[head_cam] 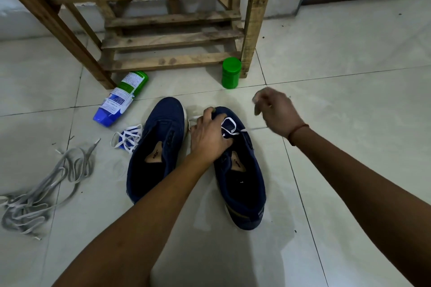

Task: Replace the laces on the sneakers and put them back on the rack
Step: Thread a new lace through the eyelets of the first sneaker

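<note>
Two navy sneakers stand side by side on the tiled floor. The left sneaker (156,147) has no lace in it. My left hand (211,135) grips the toe end of the right sneaker (242,177), fingers curled over it. A white lace (229,126) loops through that shoe's front eyelets. My right hand (274,109) hovers to the right of the shoe's toe with fingers curled; whether it pinches the lace's end I cannot tell. Another white lace (128,138) lies bundled left of the left sneaker. Grey laces (44,191) lie tangled at far left.
The wooden rack (172,18) stands against the wall just beyond the shoes. A green and blue bottle (121,98) lies on its side by the rack's left leg. A green jar (231,72) stands by the right leg.
</note>
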